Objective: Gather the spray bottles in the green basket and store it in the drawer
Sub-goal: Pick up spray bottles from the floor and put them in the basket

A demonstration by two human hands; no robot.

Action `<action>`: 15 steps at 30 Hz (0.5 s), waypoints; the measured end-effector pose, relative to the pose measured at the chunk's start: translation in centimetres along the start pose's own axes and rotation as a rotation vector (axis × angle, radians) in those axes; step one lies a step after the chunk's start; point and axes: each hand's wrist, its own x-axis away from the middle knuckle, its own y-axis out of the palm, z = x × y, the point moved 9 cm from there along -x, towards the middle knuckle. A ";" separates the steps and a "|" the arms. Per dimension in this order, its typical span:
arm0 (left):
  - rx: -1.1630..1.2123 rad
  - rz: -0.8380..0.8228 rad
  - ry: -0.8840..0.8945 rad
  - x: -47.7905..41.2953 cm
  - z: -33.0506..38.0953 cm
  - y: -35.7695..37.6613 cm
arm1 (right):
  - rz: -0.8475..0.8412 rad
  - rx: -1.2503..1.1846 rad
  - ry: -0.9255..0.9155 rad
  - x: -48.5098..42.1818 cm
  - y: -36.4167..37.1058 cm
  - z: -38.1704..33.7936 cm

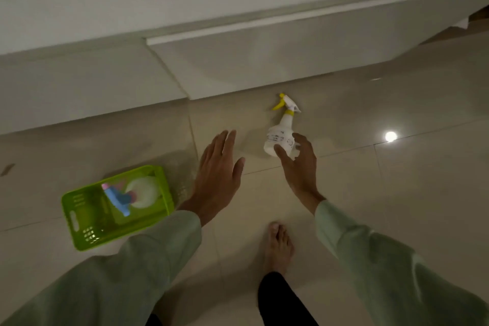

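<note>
At lower left, our green plastic basket with holes (pixel 116 206) sits on the shiny tile floor (pixel 397 193), one blue-topped bottle (pixel 132 194) inside. Our left hand (pixel 218 169) hovers flat and open. Just past our right hand (pixel 300 164), open and empty, lies the smooth white bottle with yellow trigger (pixel 280 135), top pointing away, toward the white drawer front (pixel 264 61).

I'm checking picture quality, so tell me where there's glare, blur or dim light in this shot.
Head view: dim overall; a bright lamp glare on the glossy floor; the bottle in the basket is smeared by blur; the yellow-trigger bottle is fairly sharp; cabinet edges bow from the wide lens.
</note>
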 end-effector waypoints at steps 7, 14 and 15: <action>-0.026 -0.077 0.002 -8.5 -1.1 8.3 | -0.072 -0.118 0.314 -10.9 2.8 7.0; -0.021 -0.054 -0.006 -11.2 -2.7 9.8 | -0.176 -0.415 0.504 -13.3 6.5 7.8; -0.014 -0.056 -0.013 -10.9 -2.8 9.7 | -0.189 -0.444 0.514 -13.0 6.8 7.4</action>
